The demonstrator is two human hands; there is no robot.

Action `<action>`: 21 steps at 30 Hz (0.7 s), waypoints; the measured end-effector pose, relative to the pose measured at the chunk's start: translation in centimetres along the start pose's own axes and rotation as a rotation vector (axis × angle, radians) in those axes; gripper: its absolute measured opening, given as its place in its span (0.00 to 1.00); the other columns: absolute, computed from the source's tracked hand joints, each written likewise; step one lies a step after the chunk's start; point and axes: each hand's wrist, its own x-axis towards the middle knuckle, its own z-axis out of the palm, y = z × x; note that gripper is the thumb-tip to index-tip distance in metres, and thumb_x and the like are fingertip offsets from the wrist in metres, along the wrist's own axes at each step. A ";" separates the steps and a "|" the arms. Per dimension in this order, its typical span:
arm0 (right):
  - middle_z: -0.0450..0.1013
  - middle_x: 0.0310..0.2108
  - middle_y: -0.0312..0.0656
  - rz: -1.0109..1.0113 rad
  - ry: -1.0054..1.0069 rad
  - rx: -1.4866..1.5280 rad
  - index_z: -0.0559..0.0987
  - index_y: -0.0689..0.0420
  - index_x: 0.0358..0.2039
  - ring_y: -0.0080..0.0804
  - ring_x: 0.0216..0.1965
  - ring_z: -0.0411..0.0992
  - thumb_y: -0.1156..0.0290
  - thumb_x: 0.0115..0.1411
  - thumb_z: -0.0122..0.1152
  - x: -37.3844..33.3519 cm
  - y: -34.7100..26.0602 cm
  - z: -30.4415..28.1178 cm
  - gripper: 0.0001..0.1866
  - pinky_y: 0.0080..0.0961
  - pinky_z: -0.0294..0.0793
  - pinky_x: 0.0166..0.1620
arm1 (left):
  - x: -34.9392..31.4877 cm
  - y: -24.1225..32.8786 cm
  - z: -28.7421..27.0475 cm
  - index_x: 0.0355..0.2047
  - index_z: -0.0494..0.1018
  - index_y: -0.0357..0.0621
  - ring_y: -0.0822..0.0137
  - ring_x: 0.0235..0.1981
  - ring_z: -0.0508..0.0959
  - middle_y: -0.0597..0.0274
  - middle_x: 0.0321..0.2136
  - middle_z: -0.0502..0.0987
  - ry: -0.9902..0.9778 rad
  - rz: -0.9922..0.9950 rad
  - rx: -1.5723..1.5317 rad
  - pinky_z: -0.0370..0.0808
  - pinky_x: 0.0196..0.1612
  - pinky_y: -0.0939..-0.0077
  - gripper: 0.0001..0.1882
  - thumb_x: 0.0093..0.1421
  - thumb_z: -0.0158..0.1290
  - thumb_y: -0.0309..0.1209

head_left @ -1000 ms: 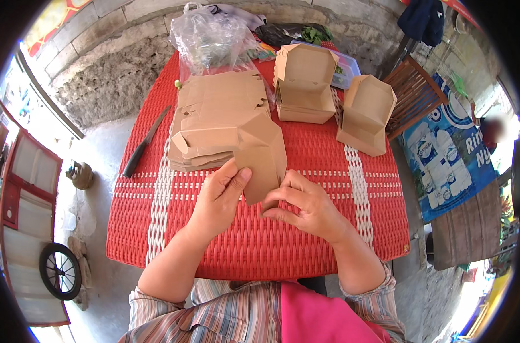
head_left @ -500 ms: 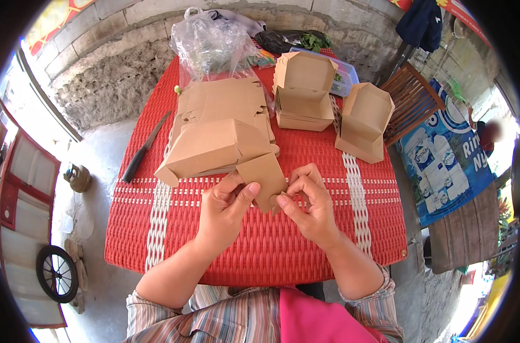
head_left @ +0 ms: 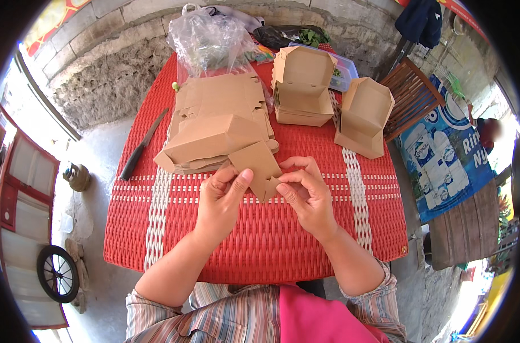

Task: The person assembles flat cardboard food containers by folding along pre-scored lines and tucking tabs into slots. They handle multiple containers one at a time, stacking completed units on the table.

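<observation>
1. You've got a brown carton half folded rn, sitting on the near part of a stack of flat cartons, w/ its end panel angled out toward you, over the red woven table
2. Your L hand is pinching that panel's L edge, thumb on top, fingers mostly hidden behind
3. Your R hand is pinching the R edge near the cut slot, thumb + index close together, other fingers curled
4. Knife w/ a black handle is lying L of the stack, apart from your hands
5. Clear plastic bag is behind the stack
6. Over on the R: some nested open boxes, then a single open box just beside them, lid up, nr the wooden chair
</observation>
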 end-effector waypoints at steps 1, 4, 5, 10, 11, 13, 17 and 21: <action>0.65 0.41 0.40 -0.030 -0.015 -0.018 0.76 0.60 0.33 0.22 0.37 0.67 0.78 0.60 0.65 0.2 0.0 -0.1 0.05 0.19 0.72 0.39 | 0.1 0.4 0.1 0.50 0.73 0.31 0.71 0.41 0.80 0.57 0.41 0.80 -0.016 -0.020 -0.084 0.78 0.41 0.75 0.14 0.71 0.47 0.30; 0.65 0.43 0.37 0.043 -0.079 0.103 0.73 0.57 0.43 0.20 0.39 0.69 0.82 0.61 0.64 0.0 1.0 -0.4 0.12 0.17 0.74 0.39 | -0.1 0.4 -0.1 0.54 0.69 0.31 0.70 0.43 0.80 0.56 0.44 0.78 -0.030 -0.119 -0.183 0.78 0.44 0.74 0.17 0.73 0.44 0.32; 0.65 0.44 0.37 0.097 -0.103 0.171 0.71 0.56 0.47 0.19 0.40 0.69 0.83 0.60 0.63 -0.1 1.2 -0.4 0.17 0.16 0.74 0.39 | -0.1 0.4 -0.2 0.56 0.68 0.31 0.70 0.44 0.79 0.56 0.45 0.78 -0.029 -0.158 -0.192 0.77 0.46 0.73 0.18 0.73 0.43 0.32; 0.67 0.36 0.35 0.126 -0.105 0.239 0.64 0.54 0.55 0.19 0.33 0.67 0.82 0.63 0.59 -0.3 1.4 0.2 0.23 0.18 0.71 0.35 | -0.4 -0.1 0.8 0.58 0.66 0.35 0.70 0.41 0.76 0.61 0.41 0.78 -0.146 0.000 0.148 0.76 0.41 0.76 0.21 0.67 0.53 0.29; 0.67 0.34 0.34 0.102 -0.087 0.258 0.64 0.54 0.56 0.19 0.30 0.66 0.82 0.64 0.58 -0.2 1.5 0.4 0.22 0.19 0.69 0.34 | -0.7 0.0 1.1 0.59 0.65 0.36 0.69 0.40 0.76 0.61 0.41 0.78 -0.179 0.079 0.253 0.75 0.41 0.75 0.24 0.64 0.56 0.28; 0.68 0.34 0.35 0.104 -0.048 0.290 0.66 0.56 0.54 0.20 0.30 0.66 0.82 0.65 0.57 -0.3 0.3 0.3 0.19 0.20 0.69 0.33 | -0.9 0.3 1.0 0.59 0.62 0.35 0.59 0.41 0.80 0.52 0.39 0.79 -0.165 0.054 0.441 0.77 0.40 0.69 0.30 0.57 0.60 0.23; 0.69 0.32 0.39 -0.341 0.077 -0.215 0.72 0.60 0.47 0.24 0.28 0.67 0.81 0.64 0.56 -0.3 0.4 -0.6 0.11 0.22 0.68 0.31 | -0.6 0.6 0.9 0.55 0.64 0.33 0.47 0.41 0.81 0.40 0.40 0.78 -0.170 0.079 0.540 0.78 0.39 0.63 0.26 0.56 0.58 0.20; 0.68 0.22 0.39 -0.452 -0.028 -0.348 0.78 0.60 0.46 0.27 0.19 0.63 0.80 0.63 0.57 0.2 -1.3 -1.1 0.11 0.25 0.64 0.23 | -0.9 -0.2 0.2 0.52 0.69 0.36 0.61 0.43 0.81 0.50 0.41 0.79 -0.222 0.094 0.666 0.78 0.45 0.68 0.20 0.58 0.55 0.17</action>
